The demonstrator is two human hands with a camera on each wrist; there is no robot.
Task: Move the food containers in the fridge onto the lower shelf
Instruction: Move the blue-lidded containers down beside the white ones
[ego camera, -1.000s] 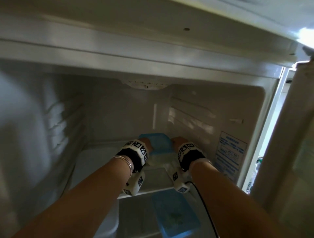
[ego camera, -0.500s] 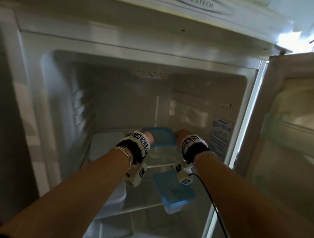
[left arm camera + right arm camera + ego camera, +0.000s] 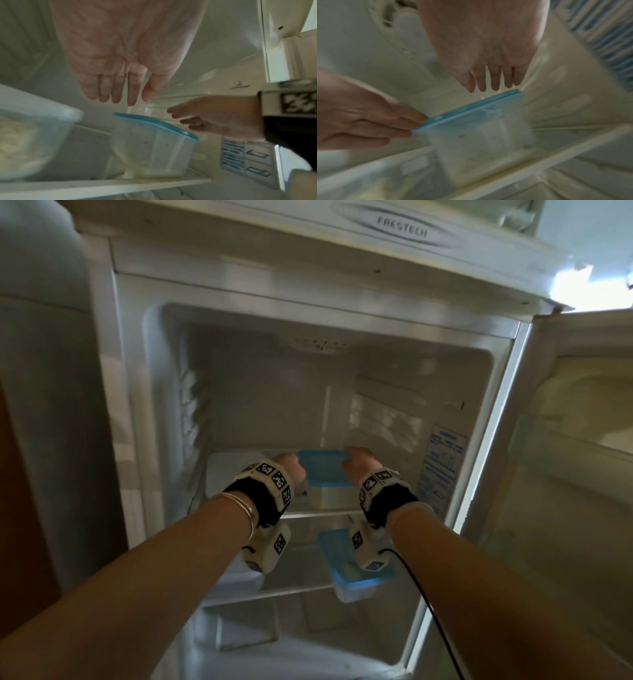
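A clear container with a blue lid (image 3: 325,470) stands on the fridge's upper shelf (image 3: 322,513), toward the right. My left hand (image 3: 291,470) and right hand (image 3: 358,465) flank it. In the left wrist view my left hand (image 3: 130,100) hovers with straight fingers just above the container (image 3: 152,146). The right wrist view shows my right hand (image 3: 491,86), fingers straight, at the far end of the blue lid (image 3: 471,108), while left fingertips (image 3: 418,119) touch its near edge. A second blue-lidded container (image 3: 356,573) sits on the lower shelf (image 3: 294,590).
A white-lidded container (image 3: 233,470) stands on the upper shelf to the left, large in the left wrist view (image 3: 25,135). The open fridge door (image 3: 565,474) is on the right. A clear drawer (image 3: 246,631) lies below the lower shelf. A black cable (image 3: 431,611) hangs from my right wrist.
My head has pulled back, so more of the fridge and its door shows. Both hands stay at the sides of the upper container, which has not left its shelf.
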